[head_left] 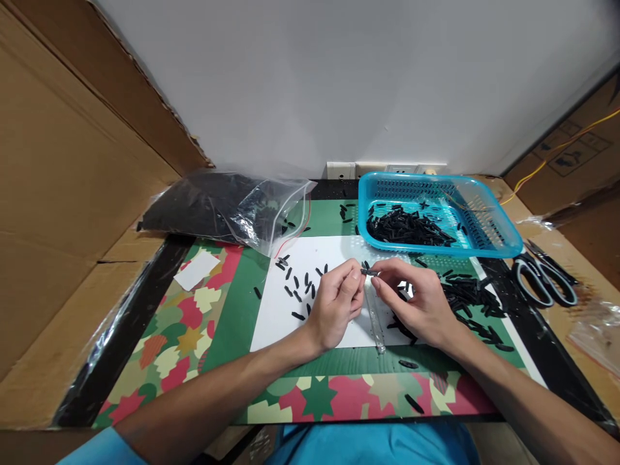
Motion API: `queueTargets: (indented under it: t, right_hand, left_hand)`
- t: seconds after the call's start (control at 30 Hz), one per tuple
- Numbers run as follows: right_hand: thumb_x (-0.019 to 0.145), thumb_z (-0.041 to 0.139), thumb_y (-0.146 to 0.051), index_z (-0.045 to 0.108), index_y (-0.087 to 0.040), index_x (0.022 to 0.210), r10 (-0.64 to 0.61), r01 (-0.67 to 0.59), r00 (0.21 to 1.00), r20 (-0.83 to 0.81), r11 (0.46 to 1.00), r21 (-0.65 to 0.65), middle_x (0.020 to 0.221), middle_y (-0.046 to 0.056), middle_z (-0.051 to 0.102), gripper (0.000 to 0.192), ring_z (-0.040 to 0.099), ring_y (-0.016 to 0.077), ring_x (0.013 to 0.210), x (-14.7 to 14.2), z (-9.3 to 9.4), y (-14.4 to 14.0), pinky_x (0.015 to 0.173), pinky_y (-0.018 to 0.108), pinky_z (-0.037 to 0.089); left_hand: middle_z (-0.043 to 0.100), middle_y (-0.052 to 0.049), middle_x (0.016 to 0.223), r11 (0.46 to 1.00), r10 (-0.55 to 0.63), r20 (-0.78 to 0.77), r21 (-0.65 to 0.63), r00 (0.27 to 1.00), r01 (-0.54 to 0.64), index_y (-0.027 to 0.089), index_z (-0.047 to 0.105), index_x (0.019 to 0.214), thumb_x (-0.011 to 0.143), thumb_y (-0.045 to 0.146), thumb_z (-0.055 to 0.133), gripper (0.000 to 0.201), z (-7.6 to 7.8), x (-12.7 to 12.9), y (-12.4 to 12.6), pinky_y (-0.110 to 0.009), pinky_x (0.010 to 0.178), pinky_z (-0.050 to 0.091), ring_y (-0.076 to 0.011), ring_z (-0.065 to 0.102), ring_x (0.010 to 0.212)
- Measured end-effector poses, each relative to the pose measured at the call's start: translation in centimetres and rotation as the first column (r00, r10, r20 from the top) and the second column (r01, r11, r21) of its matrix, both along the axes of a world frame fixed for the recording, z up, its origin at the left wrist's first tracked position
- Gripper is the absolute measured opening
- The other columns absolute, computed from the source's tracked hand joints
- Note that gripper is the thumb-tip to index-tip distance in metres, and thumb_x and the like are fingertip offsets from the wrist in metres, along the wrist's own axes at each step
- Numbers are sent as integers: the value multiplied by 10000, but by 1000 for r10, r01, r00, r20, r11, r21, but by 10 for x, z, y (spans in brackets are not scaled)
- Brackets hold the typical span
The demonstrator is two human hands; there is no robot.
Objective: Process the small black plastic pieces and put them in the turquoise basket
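Both my hands meet over a white sheet [271, 323] on the table. A small, narrow black piece [369, 272] spans the gap between my fingertips. My left hand [338, 302] is closed, thumb pressed over curled fingers at the piece's left end. With thumb and forefinger, my right hand [420, 298] pinches the right end. Beneath them lies a clear plastic strip [375, 323]. Loose black pieces [296, 290] are scattered left of my hands, and a denser pile [467, 294] lies to the right, partly hidden by my right hand.
A blue basket [438, 248] at the back right holds many black pieces. A zip bag [208, 206] of dark material lies back left. Scissors [545, 281] rest at the right edge. A small white paper [197, 270] lies left. Cardboard [62, 194] stands along the left side.
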State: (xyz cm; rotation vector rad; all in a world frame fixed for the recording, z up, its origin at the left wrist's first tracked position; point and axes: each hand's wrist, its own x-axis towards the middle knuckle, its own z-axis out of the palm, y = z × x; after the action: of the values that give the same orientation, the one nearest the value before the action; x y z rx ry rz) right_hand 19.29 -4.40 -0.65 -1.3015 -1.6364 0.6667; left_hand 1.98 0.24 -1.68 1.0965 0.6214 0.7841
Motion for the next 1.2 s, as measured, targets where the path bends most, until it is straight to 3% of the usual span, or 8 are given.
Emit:
queueTargets:
  t: [0.2, 0.4, 0.9, 1.2]
  right_hand:
    - [1030, 618, -281, 711, -217, 1045, -29, 30, 999, -19, 999, 44, 796, 15, 726, 114, 616, 146, 620, 0, -3, 0, 594, 275, 501]
    - [1039, 611, -215, 713, -216, 1077, -14, 15, 1000, -13, 996, 92, 980, 39, 747, 109, 639, 148, 738, 1, -2, 2, 672, 284, 512]
    - [1056, 615, -223, 734, -209, 977, 20, -14, 996, -82, 997, 75, 914, 23, 706, 143, 620, 148, 789, 3, 0, 5, 668, 269, 471]
    - [1079, 584, -231, 736, -207, 1022, 23, -21, 996, -85, 999, 26, 931, 28, 697, 164, 620, 148, 780, 4, -1, 6, 702, 278, 467]
  left_hand:
    - [362, 98, 585, 1000, -13, 12, -3, 1000, 13, 204, 461, 803, 1022, 550, 581, 427, -1, -1, 0, -149, 391, 208, -35, 258, 426]
    - [362, 100, 571, 1000, -14, 4, 10, 1000, 14, 207, 446, 808, 1041, 519, 564, 407, 0, -1, 1, -149, 395, 210, -38, 269, 426]
    - [365, 101, 559, 999, -34, -8, 8, 999, 34, 204, 449, 804, 1063, 491, 526, 394, 1, 0, 2, -144, 394, 239, -45, 263, 428]
    - [367, 109, 542, 999, -43, -26, 12, 999, 44, 219, 435, 827, 1076, 484, 494, 369, 2, 1, 2, -151, 394, 243, -54, 259, 417]
